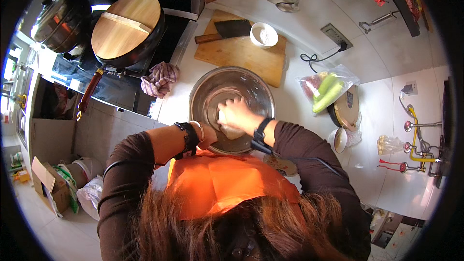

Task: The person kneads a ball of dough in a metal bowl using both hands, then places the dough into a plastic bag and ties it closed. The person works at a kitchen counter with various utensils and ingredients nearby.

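A wide stainless steel bowl [266,98] stands on the counter close in front of me. In it lies a pale lump of dough [232,132]. My right hand [236,115], a little blurred, reaches in from the right, its fingers curled over the dough. My left hand [208,136] is at the near left rim of the bowl; its fingers are mostly hidden, so its grip cannot be made out. Beyond the bowl, a white bowl [264,35] containing white powder sits on a wooden cutting board [250,58].
A cleaver [232,29] lies on the board. Left are a crumpled cloth [160,79] and a wood-lidded pan [127,25], its handle [90,90] jutting past the stove edge. At right are a plastic bag of vegetables [326,87] and a small white bowl [339,140].
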The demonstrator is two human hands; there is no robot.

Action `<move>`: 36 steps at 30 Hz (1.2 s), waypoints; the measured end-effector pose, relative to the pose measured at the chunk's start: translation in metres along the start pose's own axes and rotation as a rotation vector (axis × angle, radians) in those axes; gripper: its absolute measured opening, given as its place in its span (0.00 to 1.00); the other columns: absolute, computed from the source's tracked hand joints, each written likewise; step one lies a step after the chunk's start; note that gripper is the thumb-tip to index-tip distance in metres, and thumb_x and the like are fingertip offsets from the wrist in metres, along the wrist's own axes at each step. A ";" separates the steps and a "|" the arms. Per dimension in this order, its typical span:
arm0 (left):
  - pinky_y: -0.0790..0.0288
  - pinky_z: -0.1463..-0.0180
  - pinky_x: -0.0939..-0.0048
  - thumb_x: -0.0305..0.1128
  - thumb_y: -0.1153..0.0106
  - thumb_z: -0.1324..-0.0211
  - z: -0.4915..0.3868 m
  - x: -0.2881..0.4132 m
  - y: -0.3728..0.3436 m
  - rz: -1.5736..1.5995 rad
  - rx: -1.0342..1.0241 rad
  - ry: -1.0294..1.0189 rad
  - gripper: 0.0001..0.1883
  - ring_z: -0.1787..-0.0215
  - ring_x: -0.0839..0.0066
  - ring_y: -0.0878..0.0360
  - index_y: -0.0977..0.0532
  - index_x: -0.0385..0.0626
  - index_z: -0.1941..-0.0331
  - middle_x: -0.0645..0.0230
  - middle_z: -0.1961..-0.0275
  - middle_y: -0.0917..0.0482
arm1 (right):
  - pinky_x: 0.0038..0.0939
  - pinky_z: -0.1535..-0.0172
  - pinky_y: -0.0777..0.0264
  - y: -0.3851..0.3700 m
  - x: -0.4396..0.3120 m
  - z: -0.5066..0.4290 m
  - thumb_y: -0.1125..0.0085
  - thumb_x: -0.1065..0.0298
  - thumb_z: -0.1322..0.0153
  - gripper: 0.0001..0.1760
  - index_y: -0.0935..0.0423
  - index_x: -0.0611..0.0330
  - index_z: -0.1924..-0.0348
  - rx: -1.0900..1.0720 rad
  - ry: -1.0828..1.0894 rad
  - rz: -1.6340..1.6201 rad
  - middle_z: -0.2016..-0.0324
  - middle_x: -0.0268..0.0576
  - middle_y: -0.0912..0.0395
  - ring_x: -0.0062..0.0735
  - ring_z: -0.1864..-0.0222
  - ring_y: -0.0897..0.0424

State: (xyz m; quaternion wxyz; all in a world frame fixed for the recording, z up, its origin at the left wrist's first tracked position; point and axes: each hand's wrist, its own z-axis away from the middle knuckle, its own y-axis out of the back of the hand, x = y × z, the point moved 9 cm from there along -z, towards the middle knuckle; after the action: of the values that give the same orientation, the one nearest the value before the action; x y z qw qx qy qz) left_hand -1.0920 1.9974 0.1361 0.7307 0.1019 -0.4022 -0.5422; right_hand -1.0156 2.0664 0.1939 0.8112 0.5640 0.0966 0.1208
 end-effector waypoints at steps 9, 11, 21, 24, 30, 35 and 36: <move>0.25 0.51 0.54 0.28 0.45 0.50 0.010 0.000 0.000 0.019 0.068 -0.014 0.11 0.54 0.53 0.18 0.18 0.43 0.63 0.53 0.60 0.16 | 0.36 0.64 0.29 -0.034 -0.023 -0.019 0.51 0.62 0.32 0.08 0.25 0.54 0.70 0.418 0.394 0.055 0.71 0.43 0.24 0.39 0.68 0.23; 0.23 0.52 0.54 0.30 0.45 0.49 0.014 -0.001 0.004 0.001 0.138 -0.020 0.09 0.54 0.56 0.17 0.18 0.44 0.64 0.56 0.61 0.15 | 0.38 0.61 0.26 -0.057 -0.001 -0.049 0.49 0.59 0.31 0.10 0.24 0.55 0.69 0.214 0.277 -0.039 0.70 0.43 0.22 0.41 0.65 0.20; 0.23 0.51 0.55 0.33 0.46 0.45 0.022 -0.010 0.008 -0.155 0.093 0.054 0.15 0.51 0.59 0.17 0.22 0.55 0.52 0.63 0.55 0.16 | 0.43 0.67 0.31 -0.012 0.102 -0.020 0.43 0.49 0.27 0.22 0.30 0.62 0.71 0.553 -0.442 -0.794 0.78 0.50 0.26 0.45 0.74 0.25; 0.24 0.50 0.56 0.32 0.46 0.45 0.023 -0.012 0.008 -0.141 0.079 0.082 0.19 0.50 0.59 0.18 0.23 0.56 0.47 0.62 0.54 0.16 | 0.36 0.69 0.35 -0.004 0.083 -0.018 0.45 0.48 0.26 0.24 0.31 0.62 0.74 0.232 -0.309 -0.956 0.81 0.42 0.34 0.29 0.77 0.35; 0.24 0.51 0.56 0.31 0.45 0.47 0.019 -0.014 0.008 -0.102 0.118 0.046 0.18 0.51 0.57 0.18 0.23 0.53 0.50 0.60 0.55 0.17 | 0.45 0.57 0.25 0.010 0.002 0.010 0.43 0.48 0.29 0.22 0.27 0.62 0.62 0.324 0.020 -0.239 0.64 0.48 0.22 0.54 0.62 0.21; 0.24 0.52 0.57 0.30 0.44 0.47 0.021 -0.014 0.006 -0.135 0.097 0.050 0.18 0.51 0.58 0.17 0.22 0.52 0.51 0.60 0.56 0.16 | 0.40 0.59 0.26 -0.027 -0.029 0.019 0.38 0.51 0.36 0.16 0.24 0.53 0.65 0.270 0.195 -0.026 0.68 0.43 0.23 0.44 0.63 0.21; 0.24 0.52 0.57 0.30 0.44 0.48 0.020 -0.014 0.002 -0.128 0.039 0.064 0.18 0.51 0.59 0.17 0.22 0.52 0.51 0.60 0.56 0.16 | 0.39 0.59 0.26 -0.027 -0.031 0.014 0.38 0.52 0.36 0.15 0.24 0.53 0.67 0.307 0.234 -0.015 0.68 0.43 0.24 0.44 0.64 0.22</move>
State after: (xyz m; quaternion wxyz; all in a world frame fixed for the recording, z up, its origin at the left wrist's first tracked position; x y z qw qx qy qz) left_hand -1.1055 2.0164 0.1437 0.7049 0.1588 -0.3819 -0.5762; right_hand -1.0390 2.0351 0.1741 0.6998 0.6624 0.2117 0.1632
